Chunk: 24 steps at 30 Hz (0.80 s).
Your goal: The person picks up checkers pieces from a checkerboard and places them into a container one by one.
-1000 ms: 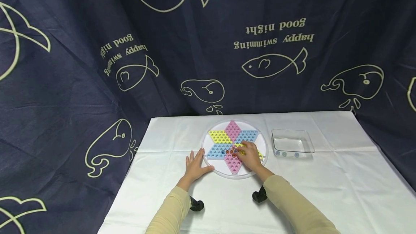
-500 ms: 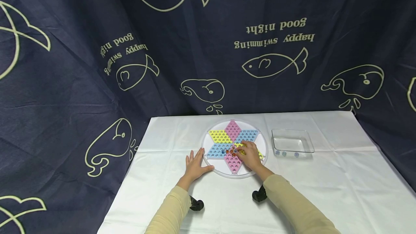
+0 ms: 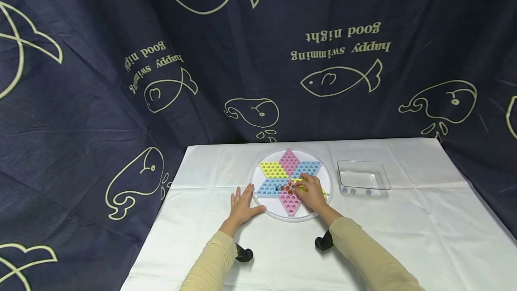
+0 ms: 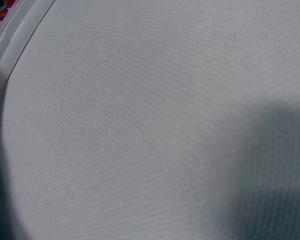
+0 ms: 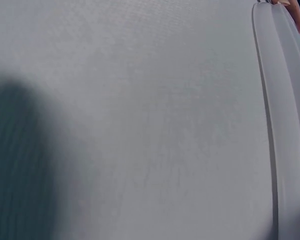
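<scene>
One view, head: box [image 3: 361, 177] beside board [image 3: 272, 205]; left hand [image 3: 243, 207] splayed; right hand's [image 3: 311, 194] grip unclear

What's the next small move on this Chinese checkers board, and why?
Probably ease the right hand slightly aside: it covers part of the yellow section beside the red marbles, hiding whether it pinches one. The left hand touches the Chinese checkers board at its rim, which may steady it.
</scene>
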### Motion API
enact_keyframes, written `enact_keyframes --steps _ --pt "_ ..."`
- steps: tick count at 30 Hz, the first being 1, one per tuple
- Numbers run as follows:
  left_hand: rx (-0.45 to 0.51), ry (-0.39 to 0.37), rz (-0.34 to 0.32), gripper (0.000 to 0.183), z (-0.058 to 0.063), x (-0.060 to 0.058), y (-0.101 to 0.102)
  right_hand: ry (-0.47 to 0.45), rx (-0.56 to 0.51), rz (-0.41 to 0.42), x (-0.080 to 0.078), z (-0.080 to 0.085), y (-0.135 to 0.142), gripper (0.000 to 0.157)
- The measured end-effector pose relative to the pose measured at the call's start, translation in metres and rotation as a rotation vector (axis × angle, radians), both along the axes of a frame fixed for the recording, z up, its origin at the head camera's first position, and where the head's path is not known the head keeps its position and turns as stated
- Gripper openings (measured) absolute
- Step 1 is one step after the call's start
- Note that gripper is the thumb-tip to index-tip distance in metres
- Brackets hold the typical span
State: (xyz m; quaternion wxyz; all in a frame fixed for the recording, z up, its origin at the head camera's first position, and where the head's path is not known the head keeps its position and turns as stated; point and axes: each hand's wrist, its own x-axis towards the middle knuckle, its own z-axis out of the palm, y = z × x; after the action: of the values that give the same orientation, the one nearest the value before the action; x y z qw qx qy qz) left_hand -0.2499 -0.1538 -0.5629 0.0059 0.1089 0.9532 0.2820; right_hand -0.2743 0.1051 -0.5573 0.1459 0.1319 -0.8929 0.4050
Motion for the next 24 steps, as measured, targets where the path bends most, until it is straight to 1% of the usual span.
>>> enact_keyframes --steps 4,7,12,14,18,24 --pt "-0.003 0.000 0.001 0.092 0.001 0.000 0.000 0.010 -0.038 0.013 0.000 0.002 0.005 0.020" --pt "-0.001 -0.001 -0.001 0.092 0.002 0.000 0.000 0.041 -0.035 0.030 -0.001 0.002 0.010 0.020" --pt "0.002 0.002 -0.003 0.091 0.000 0.001 0.000 0.038 -0.047 0.057 -0.001 0.008 0.021 0.018" --pt "0.005 0.006 -0.004 0.091 0.000 0.001 0.000 0.034 -0.044 0.059 -0.001 0.011 0.026 0.018" --pt "0.007 0.001 -0.004 0.091 0.002 0.001 0.001 0.066 -0.016 0.049 -0.005 0.015 0.038 0.018" --pt "0.010 -0.002 -0.003 0.090 0.004 0.002 0.001 0.102 -0.022 0.033 -0.009 0.024 0.053 0.017"
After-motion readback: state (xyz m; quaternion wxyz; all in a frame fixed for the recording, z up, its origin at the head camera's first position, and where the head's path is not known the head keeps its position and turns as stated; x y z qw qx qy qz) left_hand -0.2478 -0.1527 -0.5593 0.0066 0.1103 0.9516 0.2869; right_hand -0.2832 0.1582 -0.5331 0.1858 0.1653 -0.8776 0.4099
